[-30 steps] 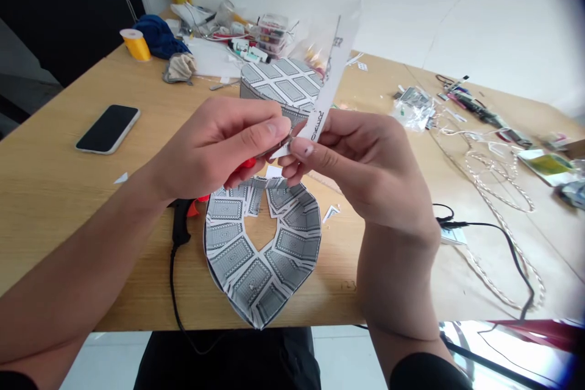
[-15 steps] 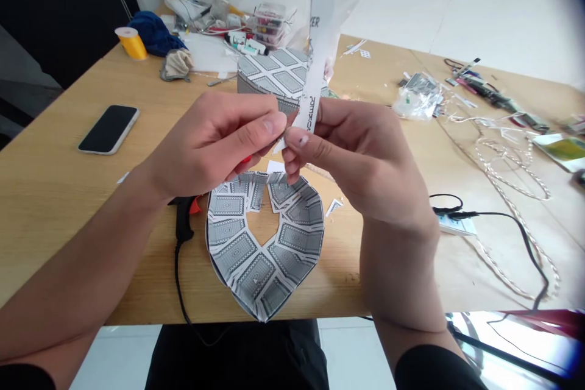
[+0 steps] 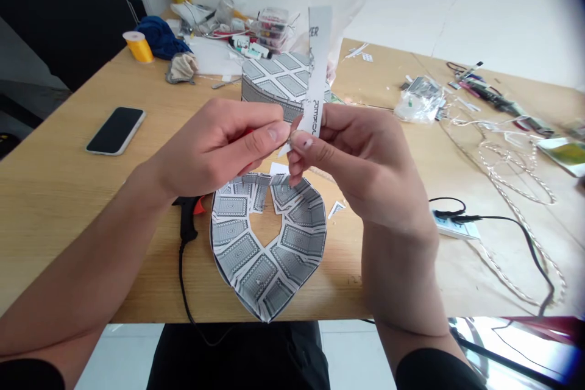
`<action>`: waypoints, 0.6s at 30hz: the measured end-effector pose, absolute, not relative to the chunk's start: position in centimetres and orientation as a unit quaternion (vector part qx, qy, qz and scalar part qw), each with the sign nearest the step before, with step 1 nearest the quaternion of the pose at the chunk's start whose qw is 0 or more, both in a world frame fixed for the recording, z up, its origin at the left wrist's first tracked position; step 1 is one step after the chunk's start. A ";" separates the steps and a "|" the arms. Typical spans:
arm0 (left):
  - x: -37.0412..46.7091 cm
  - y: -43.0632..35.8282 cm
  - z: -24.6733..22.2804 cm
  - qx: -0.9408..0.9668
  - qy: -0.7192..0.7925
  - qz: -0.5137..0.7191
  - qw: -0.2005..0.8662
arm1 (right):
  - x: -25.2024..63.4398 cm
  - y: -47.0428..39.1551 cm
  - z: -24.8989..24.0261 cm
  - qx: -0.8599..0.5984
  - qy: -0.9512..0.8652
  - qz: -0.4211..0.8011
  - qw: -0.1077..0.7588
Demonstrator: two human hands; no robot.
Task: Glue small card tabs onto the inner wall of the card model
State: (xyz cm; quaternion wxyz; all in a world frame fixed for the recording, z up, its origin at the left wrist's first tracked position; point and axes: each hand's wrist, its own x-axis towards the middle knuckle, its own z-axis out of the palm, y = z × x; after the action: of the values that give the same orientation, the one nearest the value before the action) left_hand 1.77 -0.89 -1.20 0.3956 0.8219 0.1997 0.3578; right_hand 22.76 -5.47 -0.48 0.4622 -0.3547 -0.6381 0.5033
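Note:
Upright between thumb and fingers of my right hand [image 3: 361, 158] is a narrow white paper strip [image 3: 315, 67] with black lettering. My left hand [image 3: 228, 146] is closed in a pinch at the strip's lower end, its thumb tip meeting the right one; what it grips there is too small to make out. Below both hands lies a heart-shaped open tray [image 3: 237, 250] made of grey-patterned playing cards, with a hole in its middle. A matching card-covered box [image 3: 269, 79] stands behind the hands. Partly under my left wrist is a black glue gun [image 3: 187, 222] with a red trigger.
To the left lie a phone [image 3: 116, 130] and a yellow ribbon spool [image 3: 138, 47]. Clear stacked boxes [image 3: 273, 27] and glue bottles [image 3: 249, 47] are at the back. On the right are a plastic bag [image 3: 419, 100], a power strip [image 3: 457, 228] and twisted cord [image 3: 516, 177].
The hands keep their hold on the strip, with little change in grip. The whole view has shifted slightly, so things appear a bit lower and further right.

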 end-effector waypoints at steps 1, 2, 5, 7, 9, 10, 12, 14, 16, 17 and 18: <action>1.7 -0.9 -1.2 0.821 0.217 0.349 0.396 | 22.7 -5.5 -0.5 -0.356 -0.638 0.501 0.463; 1.6 -1.0 -1.2 0.820 0.232 0.343 0.395 | 22.7 -5.5 -0.6 -0.356 -0.639 0.500 0.464; 1.6 -1.1 -1.2 0.818 0.236 0.346 0.394 | 22.7 -5.5 -0.7 -0.353 -0.641 0.500 0.463; 1.6 -1.1 -1.2 0.817 0.234 0.349 0.395 | 22.6 -5.4 -0.7 -0.351 -0.641 0.505 0.458; 1.6 -1.2 -1.2 0.818 0.241 0.346 0.392 | 22.5 -5.3 -0.8 -0.348 -0.641 0.511 0.453; 1.6 -1.2 -1.2 0.818 0.244 0.344 0.390 | 22.5 -5.3 -0.8 -0.347 -0.641 0.513 0.454; 1.6 -1.1 -1.1 0.821 0.244 0.342 0.388 | 22.4 -5.3 -0.8 -0.345 -0.638 0.515 0.456; 1.5 -1.1 -1.1 0.821 0.237 0.342 0.391 | 22.4 -5.4 -0.7 -0.344 -0.635 0.514 0.463; 1.4 -1.0 -1.1 0.821 0.226 0.344 0.397 | 22.4 -5.4 -0.6 -0.343 -0.631 0.513 0.469; 1.3 -0.9 -1.1 0.821 0.222 0.343 0.398 | 22.4 -5.5 -0.6 -0.342 -0.630 0.513 0.472; 1.2 -0.8 -1.1 0.822 0.219 0.343 0.398 | 22.3 -5.5 -0.6 -0.341 -0.629 0.514 0.474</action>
State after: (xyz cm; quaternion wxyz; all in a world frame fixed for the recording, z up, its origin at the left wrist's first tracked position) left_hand 1.25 -0.82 -1.11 0.3980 0.8221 0.2193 0.3430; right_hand 22.35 -5.50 -0.61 0.4741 -0.3407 -0.6286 0.5138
